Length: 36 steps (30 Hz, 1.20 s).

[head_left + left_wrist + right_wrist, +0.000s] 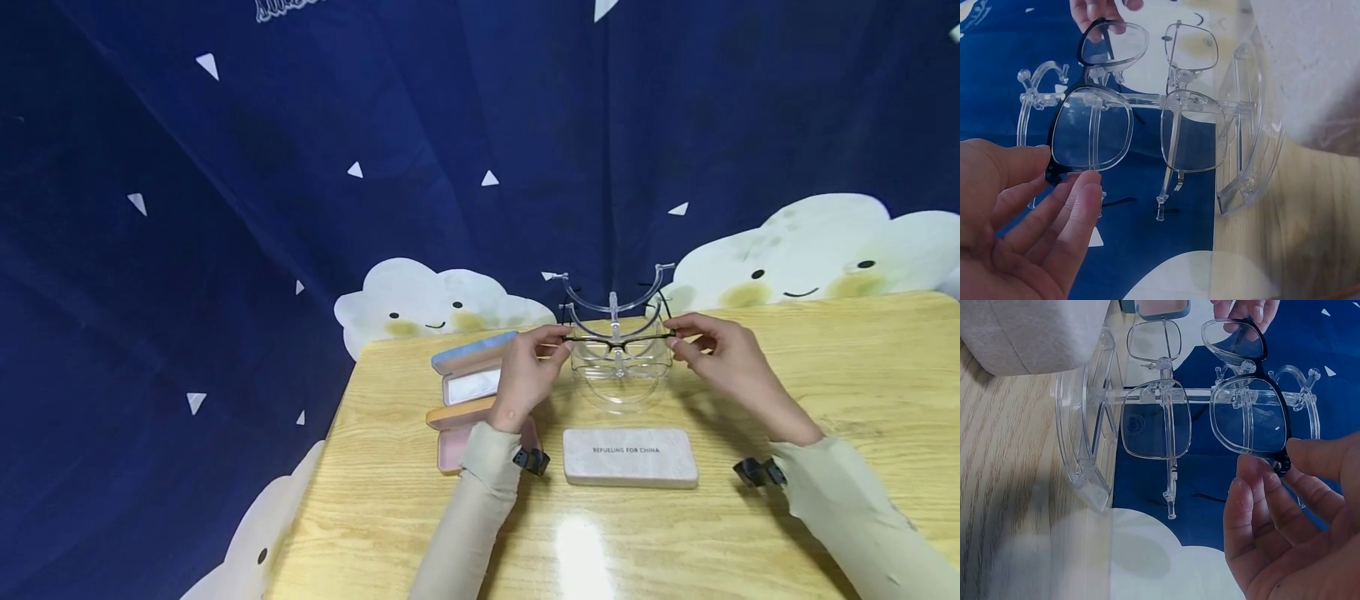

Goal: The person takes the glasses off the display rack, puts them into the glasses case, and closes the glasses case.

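Black-browed, clear-lensed eyeglasses point(617, 344), right of frame centre, I'd keep level at the clear plastic tiered stand point(613, 304), my left hand point(527, 371) and right hand point(722, 357) pinching opposite front corners.

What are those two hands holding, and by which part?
Black-topped glasses: the left hand and right hand each pinch one outer front corner of the frame.

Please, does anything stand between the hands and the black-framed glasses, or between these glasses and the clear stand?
Nothing visible does. The left hand and right hand pinch the black-framed glasses at opposite ends, at the clear stand. The thin-rimmed glasses sit lower on it, not in between.
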{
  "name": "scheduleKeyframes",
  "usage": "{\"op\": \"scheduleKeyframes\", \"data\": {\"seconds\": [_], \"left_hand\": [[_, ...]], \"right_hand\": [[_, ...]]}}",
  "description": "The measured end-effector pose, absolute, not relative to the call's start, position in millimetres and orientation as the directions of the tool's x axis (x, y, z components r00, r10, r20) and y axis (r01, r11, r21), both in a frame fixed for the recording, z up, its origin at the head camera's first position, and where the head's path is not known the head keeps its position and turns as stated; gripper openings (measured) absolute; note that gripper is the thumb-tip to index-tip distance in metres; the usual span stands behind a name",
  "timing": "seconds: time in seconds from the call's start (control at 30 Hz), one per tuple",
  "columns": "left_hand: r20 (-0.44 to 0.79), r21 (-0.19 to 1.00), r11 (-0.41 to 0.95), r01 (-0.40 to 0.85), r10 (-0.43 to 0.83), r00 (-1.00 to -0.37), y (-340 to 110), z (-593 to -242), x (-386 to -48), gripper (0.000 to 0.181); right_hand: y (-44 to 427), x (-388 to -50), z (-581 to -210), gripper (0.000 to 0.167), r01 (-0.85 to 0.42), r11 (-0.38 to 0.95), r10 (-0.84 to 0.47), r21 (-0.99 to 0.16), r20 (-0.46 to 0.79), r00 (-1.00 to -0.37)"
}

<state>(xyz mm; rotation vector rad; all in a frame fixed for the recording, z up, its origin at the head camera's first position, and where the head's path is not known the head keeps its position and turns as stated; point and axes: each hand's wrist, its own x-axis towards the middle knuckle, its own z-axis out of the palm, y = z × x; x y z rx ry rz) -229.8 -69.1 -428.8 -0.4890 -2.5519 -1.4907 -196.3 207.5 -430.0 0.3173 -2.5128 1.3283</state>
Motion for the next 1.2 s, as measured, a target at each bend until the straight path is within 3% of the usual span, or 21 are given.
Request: {"op": "scheduleKeyframes", "data": {"seconds": [1.2], "left_hand": [[0.373,0.841,0.333,0.427,0.215,-0.903,-79,-402,-214,0.024]], "right_hand": [[211,-170,-391,0.024,-0.280,0.534,-0.034,-0.797,0.311,-0.950]]}}
